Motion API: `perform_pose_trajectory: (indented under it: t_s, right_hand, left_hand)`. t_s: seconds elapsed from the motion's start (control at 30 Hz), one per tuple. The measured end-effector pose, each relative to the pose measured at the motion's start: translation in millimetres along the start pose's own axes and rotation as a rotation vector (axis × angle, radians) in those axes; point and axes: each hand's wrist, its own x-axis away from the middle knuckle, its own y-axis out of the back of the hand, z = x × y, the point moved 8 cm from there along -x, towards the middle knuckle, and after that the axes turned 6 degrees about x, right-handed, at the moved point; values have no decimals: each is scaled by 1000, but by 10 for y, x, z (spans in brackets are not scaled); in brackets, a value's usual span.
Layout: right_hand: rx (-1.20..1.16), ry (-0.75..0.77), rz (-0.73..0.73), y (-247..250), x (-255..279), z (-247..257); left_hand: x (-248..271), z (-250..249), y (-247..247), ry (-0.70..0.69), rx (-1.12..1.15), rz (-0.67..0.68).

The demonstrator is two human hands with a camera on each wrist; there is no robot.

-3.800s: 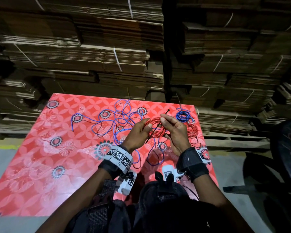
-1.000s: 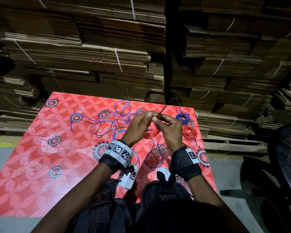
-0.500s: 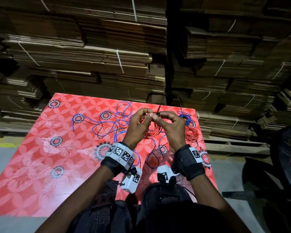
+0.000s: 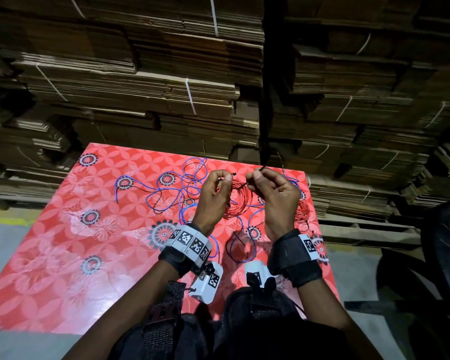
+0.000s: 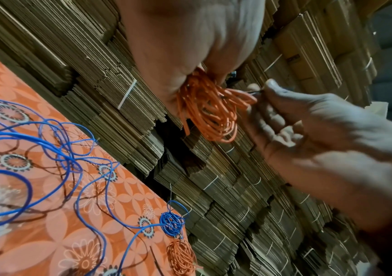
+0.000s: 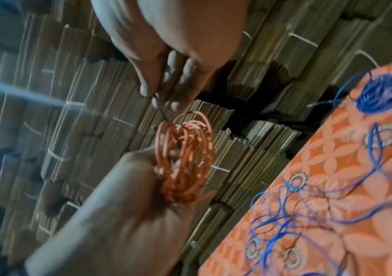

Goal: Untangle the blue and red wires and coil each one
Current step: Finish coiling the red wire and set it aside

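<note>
Frame centre: your left hand [image 4: 215, 196] grips red wire coil [image 4: 238, 201]; right hand [image 4: 276, 196] pinches thin dark tie [image 6: 160, 107]. Light, springy loops; hold bundle's waist.

My left hand [image 4: 213, 196] and right hand [image 4: 276, 201] have drawn apart, where moments ago their fingertips met; the thin black tie [image 4: 262, 168] now splits, one end pinched in each, above the red coil [image 4: 240, 201].
</note>
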Motion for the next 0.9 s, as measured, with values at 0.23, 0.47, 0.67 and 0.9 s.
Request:
perform_pose_trajectory:
  t_s: [0.23, 0.47, 0.67, 0.9]
  right_hand:
    - [32, -80, 169, -118, 22, -21]
    - [103, -135, 209, -124, -1, -84]
    - [127, -166, 234, -119, 21, -93]
    - [149, -221, 239, -115, 29, -156]
  left_hand:
    - [14, -70, 9, -94, -56, 20]
    - [28, -110, -24, -105, 43, 4]
    - [41, -149, 4, -159, 37, -45]
    - [55, -125, 23, -135, 107, -101]
